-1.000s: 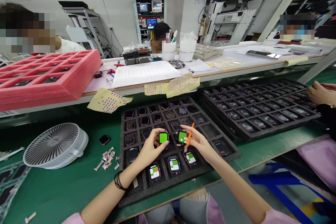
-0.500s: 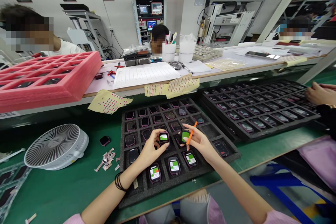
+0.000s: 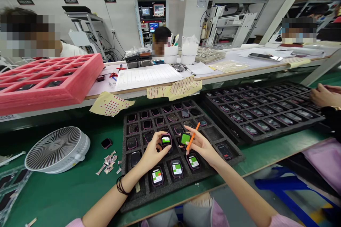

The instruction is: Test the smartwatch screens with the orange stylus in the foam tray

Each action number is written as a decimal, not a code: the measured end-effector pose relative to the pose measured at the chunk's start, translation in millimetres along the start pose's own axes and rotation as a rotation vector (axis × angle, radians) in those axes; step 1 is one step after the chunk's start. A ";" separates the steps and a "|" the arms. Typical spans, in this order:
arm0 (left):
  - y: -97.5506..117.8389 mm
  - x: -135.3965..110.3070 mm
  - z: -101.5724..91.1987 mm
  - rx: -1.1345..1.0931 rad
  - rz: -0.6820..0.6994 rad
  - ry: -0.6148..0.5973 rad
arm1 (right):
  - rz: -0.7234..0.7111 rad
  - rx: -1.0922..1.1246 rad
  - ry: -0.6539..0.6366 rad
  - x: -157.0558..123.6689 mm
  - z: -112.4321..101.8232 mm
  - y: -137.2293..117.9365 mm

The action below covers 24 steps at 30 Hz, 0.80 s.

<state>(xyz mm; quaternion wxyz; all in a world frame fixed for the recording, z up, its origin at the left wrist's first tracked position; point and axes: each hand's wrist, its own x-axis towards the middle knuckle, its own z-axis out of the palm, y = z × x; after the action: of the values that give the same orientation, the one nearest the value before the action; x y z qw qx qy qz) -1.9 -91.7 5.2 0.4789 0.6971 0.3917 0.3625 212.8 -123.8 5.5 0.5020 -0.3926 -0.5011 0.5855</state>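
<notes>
Left fingers (image 3: 159,137) pinch one watch (image 3: 166,140), right fingers (image 3: 193,143) pinch another watch (image 3: 185,138) and orange stylus (image 3: 194,130); I'd hold both level above the tray (image 3: 133,202).

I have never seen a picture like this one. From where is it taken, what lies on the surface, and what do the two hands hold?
This picture comes from a camera worn on a person's head, looking forward and down at their own bare hands. On the green workbench lies a black foam tray. Its square pockets hold smartwatches. The left hand pinches one watch with a green screen. The right hand touches a second watch and holds an orange stick between its fingers.
</notes>
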 end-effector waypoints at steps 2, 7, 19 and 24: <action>0.5 0.0 -0.1 0.000 -0.001 0.000 | -0.015 0.028 -0.007 0.7 -1.3 2.0; -0.7 -0.2 0.0 0.005 0.013 0.000 | -0.029 0.088 -0.010 2.2 -4.4 6.9; -1.9 0.4 0.5 0.005 0.033 -0.003 | 0.001 0.112 -0.094 1.4 -0.8 5.2; 0.7 -0.5 0.1 0.042 0.031 -0.015 | 0.010 0.047 -0.086 0.5 2.9 1.7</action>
<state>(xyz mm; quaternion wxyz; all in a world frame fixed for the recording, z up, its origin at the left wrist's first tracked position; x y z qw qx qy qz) -1.9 -92.3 5.7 0.4613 0.7157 0.3847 0.3563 209.6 -123.8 4.4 0.4861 -0.3577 -0.5062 0.6160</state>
